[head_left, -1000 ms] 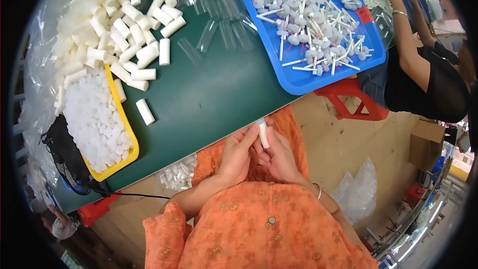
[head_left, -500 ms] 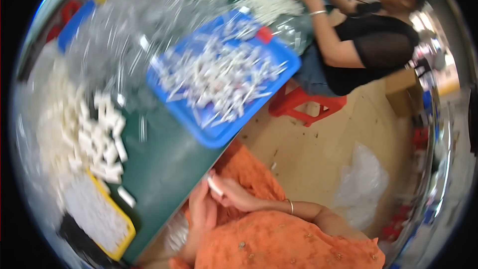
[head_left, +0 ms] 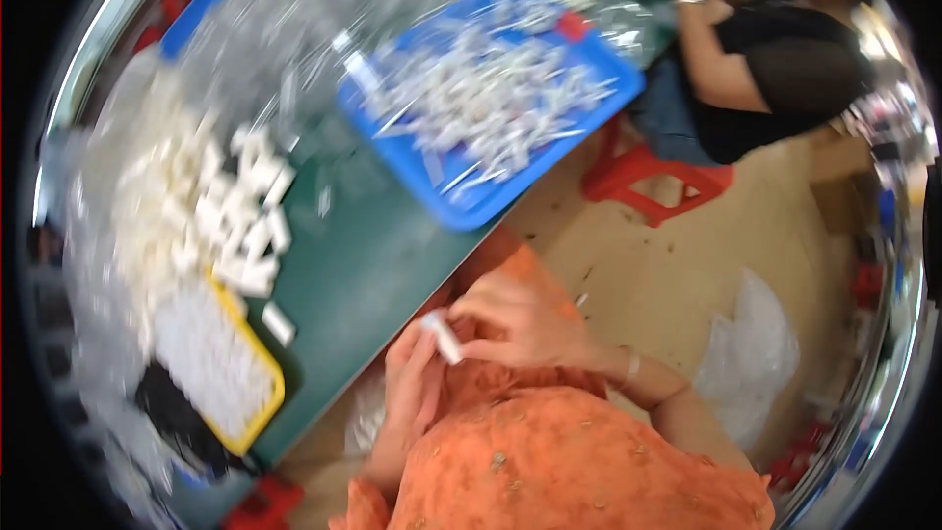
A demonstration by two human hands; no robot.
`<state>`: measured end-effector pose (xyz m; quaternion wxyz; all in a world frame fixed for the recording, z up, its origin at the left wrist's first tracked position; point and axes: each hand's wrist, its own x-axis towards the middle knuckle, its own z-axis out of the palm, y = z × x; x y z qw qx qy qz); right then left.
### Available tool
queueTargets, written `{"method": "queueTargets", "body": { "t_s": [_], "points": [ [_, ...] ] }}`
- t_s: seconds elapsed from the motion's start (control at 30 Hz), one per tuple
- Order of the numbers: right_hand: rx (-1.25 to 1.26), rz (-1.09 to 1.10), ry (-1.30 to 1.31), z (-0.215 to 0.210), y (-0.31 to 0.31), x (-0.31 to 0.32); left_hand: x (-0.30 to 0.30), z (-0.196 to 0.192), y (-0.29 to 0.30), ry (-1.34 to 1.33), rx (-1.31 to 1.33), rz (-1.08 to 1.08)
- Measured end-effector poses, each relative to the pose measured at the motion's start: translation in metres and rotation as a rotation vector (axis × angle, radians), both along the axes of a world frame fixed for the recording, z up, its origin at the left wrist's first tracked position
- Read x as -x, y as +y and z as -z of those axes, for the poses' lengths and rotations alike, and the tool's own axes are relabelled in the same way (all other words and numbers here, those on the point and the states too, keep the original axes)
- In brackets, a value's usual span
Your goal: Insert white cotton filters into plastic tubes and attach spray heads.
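Observation:
A small white block-shaped piece (head_left: 447, 344) is held up over my lap, just off the table edge. My right hand (head_left: 515, 319) is closed on it, with thumb and fingers pinching it from the right. My left hand (head_left: 412, 373) has its fingers closed against the piece's left side. Some blur hides the fine detail of the fingertips. Similar white pieces (head_left: 240, 221) lie heaped on the green table (head_left: 343, 245) to the left, and a single white piece (head_left: 279, 324) rests apart from the heap.
A blue tray (head_left: 461, 216) full of white stick-like parts stands ahead at the table edge. Beside the heap is a yellow-rimmed tray (head_left: 277, 395) of small white parts. Clear plastic bags (head_left: 294, 20) cover the far table. A co-worker (head_left: 775, 79) sits on a red stool (head_left: 657, 186).
My hands have shifted slightly, and the white piece now shows more fully between them. The whole view has swung, so the tables and trays appear further right and higher.

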<state>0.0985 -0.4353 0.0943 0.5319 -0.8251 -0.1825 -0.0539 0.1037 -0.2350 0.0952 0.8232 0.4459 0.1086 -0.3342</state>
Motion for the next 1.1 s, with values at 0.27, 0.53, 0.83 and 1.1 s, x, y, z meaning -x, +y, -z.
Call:
{"method": "queueTargets", "body": {
  "t_s": [0.27, 0.53, 0.83, 1.1],
  "points": [
    [0.093, -0.200, -0.145, -0.009, 0.021, -0.005, 0.005, 0.001, 0.014, 0.041, 0.085, -0.043],
    [0.117, -0.108, -0.177, -0.008, 0.032, 0.000, 0.009, -0.001, 0.020, 0.108, 0.114, 0.058],
    [0.143, -0.057, -0.067, -0.012, 0.031, 0.004, 0.000, -0.004, 0.009, 0.160, 0.181, 0.108],
    [0.409, 0.109, -0.417, -0.037, -0.023, -0.075, 0.050, 0.053, 0.141, 0.263, -0.283, 0.125]
  ]
}}
